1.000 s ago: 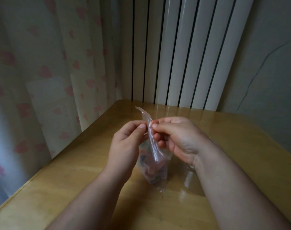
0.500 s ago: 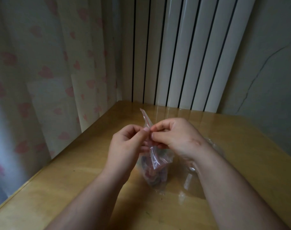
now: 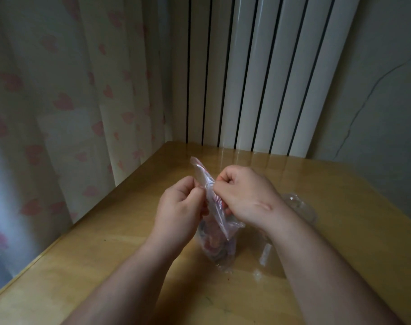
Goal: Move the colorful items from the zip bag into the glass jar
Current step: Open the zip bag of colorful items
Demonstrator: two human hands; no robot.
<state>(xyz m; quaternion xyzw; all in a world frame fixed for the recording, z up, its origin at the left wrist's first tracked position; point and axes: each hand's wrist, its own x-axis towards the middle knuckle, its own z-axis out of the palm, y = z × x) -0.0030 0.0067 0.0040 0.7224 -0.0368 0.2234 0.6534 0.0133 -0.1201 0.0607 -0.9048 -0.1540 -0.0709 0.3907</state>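
Grip: we are pinching the clear plastic zip bag (image 3: 201, 171) with left hand (image 3: 178, 214) and right hand (image 3: 246, 198).
Done: nothing; small colourful items (image 3: 215, 245) bagged below.
Left: opening; filling clear glass jar (image 3: 299, 204) behind right hand.

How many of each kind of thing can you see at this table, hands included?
Hands: 2, left hand and right hand, both pinching the bag's top
Zip bag: 1
Glass jar: 1, partly hidden behind the right forearm
Colourful items: inside the bag, too blurred to count
Total: 4, leaving out the bag's contents
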